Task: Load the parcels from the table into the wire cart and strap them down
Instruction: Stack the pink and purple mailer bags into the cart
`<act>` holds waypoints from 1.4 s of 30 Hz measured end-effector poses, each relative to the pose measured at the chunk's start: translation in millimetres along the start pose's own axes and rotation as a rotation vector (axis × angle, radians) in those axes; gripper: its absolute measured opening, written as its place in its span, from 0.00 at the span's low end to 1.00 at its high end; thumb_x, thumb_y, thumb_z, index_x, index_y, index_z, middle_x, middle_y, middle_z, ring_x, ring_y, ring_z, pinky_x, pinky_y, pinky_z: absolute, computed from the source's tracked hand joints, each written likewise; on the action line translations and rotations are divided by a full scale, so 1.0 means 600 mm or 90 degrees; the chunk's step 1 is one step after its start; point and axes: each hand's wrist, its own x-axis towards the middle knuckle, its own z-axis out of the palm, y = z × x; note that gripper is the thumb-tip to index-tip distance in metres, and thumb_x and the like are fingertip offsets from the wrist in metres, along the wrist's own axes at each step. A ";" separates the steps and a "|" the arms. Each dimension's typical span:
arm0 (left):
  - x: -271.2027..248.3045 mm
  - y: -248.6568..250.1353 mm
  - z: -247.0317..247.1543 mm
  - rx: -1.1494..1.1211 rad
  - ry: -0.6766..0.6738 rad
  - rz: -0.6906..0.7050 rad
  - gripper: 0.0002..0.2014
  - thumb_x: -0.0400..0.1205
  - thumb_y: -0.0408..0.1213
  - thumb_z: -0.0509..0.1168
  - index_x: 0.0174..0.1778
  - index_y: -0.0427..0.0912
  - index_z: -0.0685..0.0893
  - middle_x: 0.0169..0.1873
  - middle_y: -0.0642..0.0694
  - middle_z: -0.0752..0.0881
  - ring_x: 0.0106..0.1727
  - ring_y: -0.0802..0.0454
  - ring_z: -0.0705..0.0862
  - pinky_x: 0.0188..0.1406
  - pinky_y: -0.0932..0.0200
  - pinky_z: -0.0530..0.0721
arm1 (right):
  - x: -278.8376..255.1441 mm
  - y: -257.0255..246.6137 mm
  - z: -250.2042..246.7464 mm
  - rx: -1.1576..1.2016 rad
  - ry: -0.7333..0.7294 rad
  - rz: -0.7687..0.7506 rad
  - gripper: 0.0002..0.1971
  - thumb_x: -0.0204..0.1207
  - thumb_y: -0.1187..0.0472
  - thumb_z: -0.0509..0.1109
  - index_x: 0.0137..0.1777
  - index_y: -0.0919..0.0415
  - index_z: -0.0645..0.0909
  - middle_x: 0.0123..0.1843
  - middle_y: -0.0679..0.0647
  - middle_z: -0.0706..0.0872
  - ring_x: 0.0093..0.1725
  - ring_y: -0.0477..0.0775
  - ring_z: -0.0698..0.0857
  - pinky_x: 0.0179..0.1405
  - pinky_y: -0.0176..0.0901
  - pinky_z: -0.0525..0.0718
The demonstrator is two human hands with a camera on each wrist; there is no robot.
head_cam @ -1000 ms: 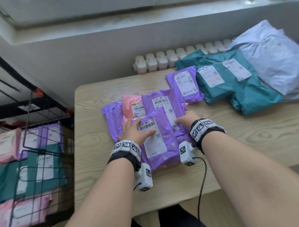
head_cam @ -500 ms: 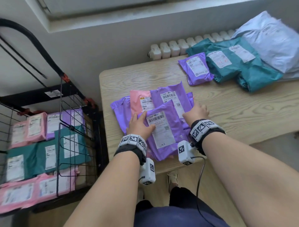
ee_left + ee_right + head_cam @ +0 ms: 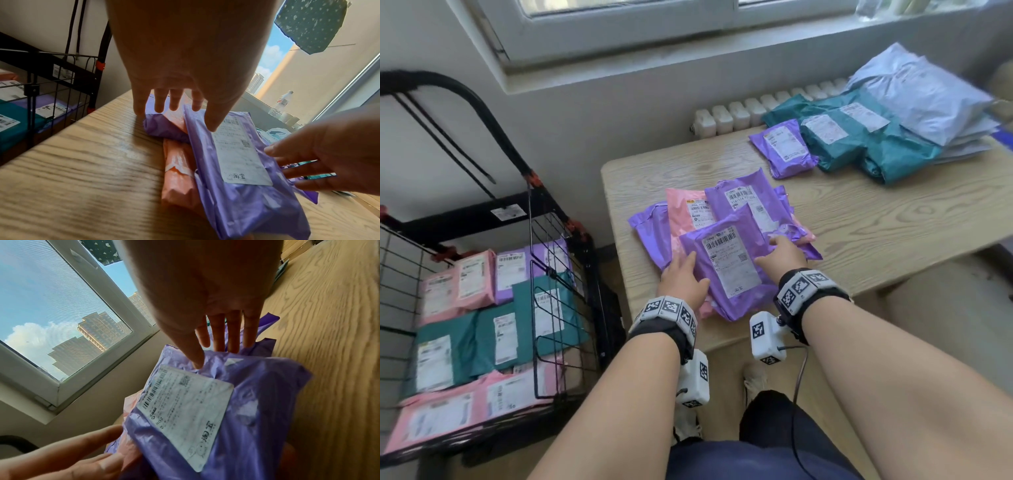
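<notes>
While your two hands bracket the small stack of mailers at the near left of the table (image 3: 859, 233), treat this step as a gather-and-lift, not a slide. Your left hand (image 3: 683, 279) lies with fingers almost straight and spread along the stack's left edge, thumb resting on the top purple parcel (image 3: 732, 263), gripping nothing as yet; your right hand (image 3: 779, 255) mirrors it on the right edge, thumb pressed into the film beside the label and its fingers reaching over the far side, where I cannot tell whether they have got beneath. Under that top purple parcel lie a pink parcel (image 3: 685, 212) and at least two more purple ones, fanned out rather than squared, so I would judge the risk to be the lower bags slipping free once the bundle leaves the wood. Draw both palms inward first to square the edges, work your fingertips under the lowest bag on each side, then close thumbs over the top and lift the lot level. The wire cart (image 3: 558, 308) stands on the floor just left of the table, already lined with pink, teal and purple parcels, so carry the bundle low over the table's left edge and lay it flat on that layer, labels up. More parcels wait at the far right: a single small purple parcel (image 3: 784, 147), a teal pile (image 3: 859, 147) and pale grey bags (image 3: 921, 99), so strapping down is some way off.
</notes>
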 end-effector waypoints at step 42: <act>-0.348 -0.396 -0.227 -0.512 0.272 -0.314 0.11 0.81 0.34 0.66 0.57 0.34 0.83 0.42 0.41 0.84 0.24 0.44 0.83 0.24 0.54 0.89 | -0.372 -0.336 0.310 0.182 -0.210 -0.207 0.04 0.69 0.70 0.66 0.37 0.66 0.83 0.35 0.57 0.82 0.38 0.56 0.79 0.36 0.42 0.76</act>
